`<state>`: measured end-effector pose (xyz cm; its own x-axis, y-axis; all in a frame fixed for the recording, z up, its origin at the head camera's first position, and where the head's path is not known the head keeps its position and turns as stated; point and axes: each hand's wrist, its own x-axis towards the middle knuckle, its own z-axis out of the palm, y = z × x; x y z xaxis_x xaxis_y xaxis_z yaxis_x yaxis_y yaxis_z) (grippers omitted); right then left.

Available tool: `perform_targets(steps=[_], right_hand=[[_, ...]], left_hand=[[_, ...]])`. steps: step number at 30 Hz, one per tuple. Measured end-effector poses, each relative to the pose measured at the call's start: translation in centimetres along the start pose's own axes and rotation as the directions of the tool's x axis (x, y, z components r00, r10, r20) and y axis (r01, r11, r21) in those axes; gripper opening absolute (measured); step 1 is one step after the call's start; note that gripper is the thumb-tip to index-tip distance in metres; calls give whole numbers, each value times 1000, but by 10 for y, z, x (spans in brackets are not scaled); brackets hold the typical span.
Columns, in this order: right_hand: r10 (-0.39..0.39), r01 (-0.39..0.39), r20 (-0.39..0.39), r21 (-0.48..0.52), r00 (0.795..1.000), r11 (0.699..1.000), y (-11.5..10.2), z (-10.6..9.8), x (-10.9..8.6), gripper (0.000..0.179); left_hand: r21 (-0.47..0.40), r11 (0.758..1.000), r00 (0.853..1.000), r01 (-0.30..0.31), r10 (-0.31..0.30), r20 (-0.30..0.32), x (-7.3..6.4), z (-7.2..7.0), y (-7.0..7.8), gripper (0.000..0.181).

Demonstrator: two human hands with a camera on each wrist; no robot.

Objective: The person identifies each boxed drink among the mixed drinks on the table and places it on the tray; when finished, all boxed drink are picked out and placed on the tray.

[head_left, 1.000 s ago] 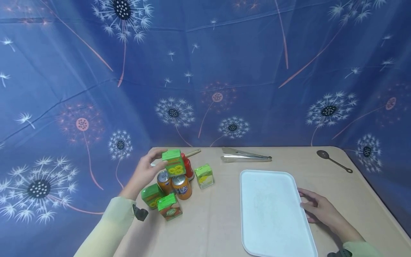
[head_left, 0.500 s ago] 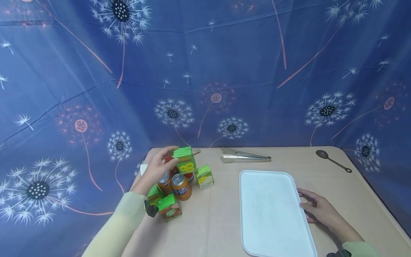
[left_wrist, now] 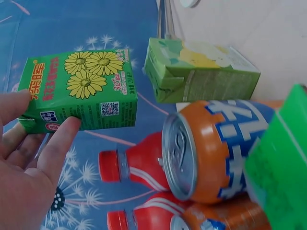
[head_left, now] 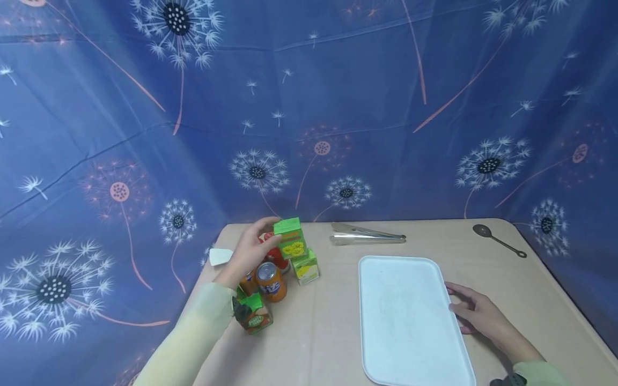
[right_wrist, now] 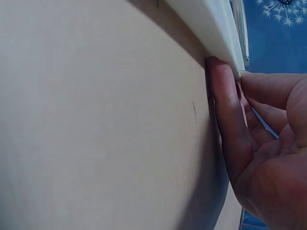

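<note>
My left hand (head_left: 246,256) holds a green drink carton with yellow flowers (head_left: 291,239) in the air, thumb and fingers at one end of it in the left wrist view. Below and beside it stand a lime-green carton (head_left: 307,272), an orange soda can (head_left: 271,285) and a red-capped bottle (left_wrist: 146,162). Partly hidden by the arm are a second orange can (head_left: 248,284) and a green-and-brown carton (head_left: 256,320). My right hand (head_left: 485,317) pinches the right rim of a pale blue-white tray (head_left: 410,321), which bears nothing.
Metal tongs (head_left: 369,236) lie along the back of the beige table (head_left: 328,332). A dark slotted spoon (head_left: 497,241) lies at the back right. Some white object (head_left: 220,257) shows at the left edge. A second red bottle (left_wrist: 151,213) stands beside the first.
My left hand has carried the flowered carton rightward, from above the cans to just above the lime-green carton. My right hand and the tray have stayed in place.
</note>
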<state>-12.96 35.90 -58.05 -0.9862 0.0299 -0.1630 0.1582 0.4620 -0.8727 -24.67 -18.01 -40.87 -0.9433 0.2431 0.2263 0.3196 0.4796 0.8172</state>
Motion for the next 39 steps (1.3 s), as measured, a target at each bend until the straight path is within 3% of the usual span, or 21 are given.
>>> perform_targets(steps=[4,16,24,30,39], right_hand=[[6,-6,5,16,1000,1000,-1,1,1,67],[22,-22,2,19,1000,1000,-2,-1,1,67],[33,-33,4,29,999,999,0,-2,0,68],[38,-38,3,36,999,999,-1,-1,0,67],[35,-36,6,46,999,998,-6,-1,-2,67]], left_hand=[[-26,1000,1000,16,-16,3,4,7,3,46],[-106,994,999,-21,26,42,18,38,11,45],[-97,995,999,10,-5,51,25,61,22,47],[-90,996,997,-26,33,77,28,76,26,48],[-62,998,994,-26,33,106,33,104,29,47]])
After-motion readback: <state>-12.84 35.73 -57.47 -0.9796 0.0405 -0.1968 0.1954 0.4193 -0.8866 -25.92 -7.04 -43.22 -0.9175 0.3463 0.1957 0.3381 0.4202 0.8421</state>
